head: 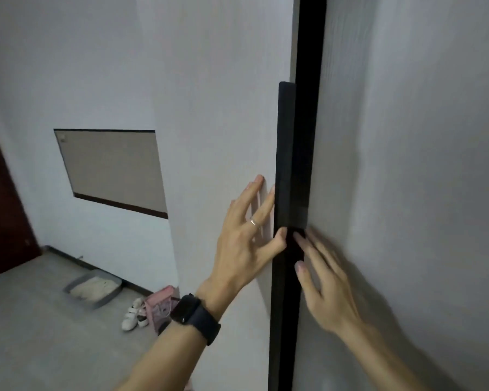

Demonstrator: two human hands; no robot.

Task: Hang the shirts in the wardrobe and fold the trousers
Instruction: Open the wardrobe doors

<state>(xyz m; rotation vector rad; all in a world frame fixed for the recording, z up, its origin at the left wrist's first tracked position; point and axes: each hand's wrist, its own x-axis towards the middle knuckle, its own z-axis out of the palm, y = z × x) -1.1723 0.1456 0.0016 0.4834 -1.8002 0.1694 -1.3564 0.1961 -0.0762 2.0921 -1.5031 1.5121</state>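
Observation:
Two pale grey wardrobe doors fill the view, the left door (226, 122) and the right door (407, 165), with a narrow dark gap between them. A long black handle strip (287, 153) runs down the left door's edge. My left hand (249, 235), wearing a ring and a black watch, lies with straight fingers flat on the left door and its thumb at the handle's lower end. My right hand (322, 280), blurred, has straight fingers against the right door's edge by the gap. No shirts or trousers are in view.
At the lower left the floor holds a grey litter tray (93, 287), white shoes (134, 314) and a pink bag (161, 306) by the wardrobe's side. A dark red door (3, 215) stands at the far left. A grey panel (113, 167) is set in the wall.

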